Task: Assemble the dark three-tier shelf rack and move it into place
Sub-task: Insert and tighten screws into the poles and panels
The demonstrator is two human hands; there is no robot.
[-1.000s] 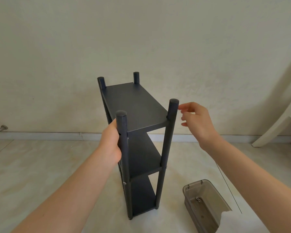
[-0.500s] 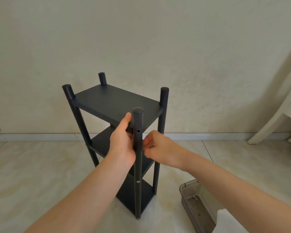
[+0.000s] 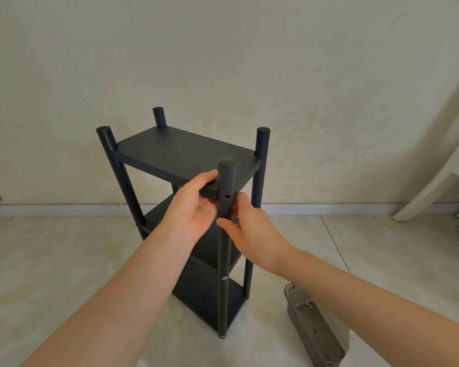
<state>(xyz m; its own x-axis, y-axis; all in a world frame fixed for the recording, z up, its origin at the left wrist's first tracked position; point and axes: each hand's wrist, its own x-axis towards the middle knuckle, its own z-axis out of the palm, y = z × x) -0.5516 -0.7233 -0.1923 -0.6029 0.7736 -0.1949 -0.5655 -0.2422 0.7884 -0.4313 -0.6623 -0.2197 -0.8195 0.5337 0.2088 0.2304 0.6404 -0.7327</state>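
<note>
The dark three-tier shelf rack (image 3: 180, 152) stands upright on the tiled floor, one corner turned toward me. Its near post (image 3: 225, 181) has an empty screw hole just below the top shelf and a silver screw head lower down. My left hand (image 3: 194, 207) holds the top shelf's near corner, thumb on top and fingers underneath, against the post's left side. My right hand (image 3: 252, 229) wraps the same post from the right, thumb across its front below the hole.
A translucent grey plastic box (image 3: 316, 332) holding small screws lies on the floor at the lower right. A white chair leg (image 3: 435, 178) leans in at the right. The wall and white baseboard (image 3: 64, 209) run close behind the rack.
The rack has been turned so a corner post faces me. My right hand went from the far-right post top to the near post; my left hand stays at that corner.
</note>
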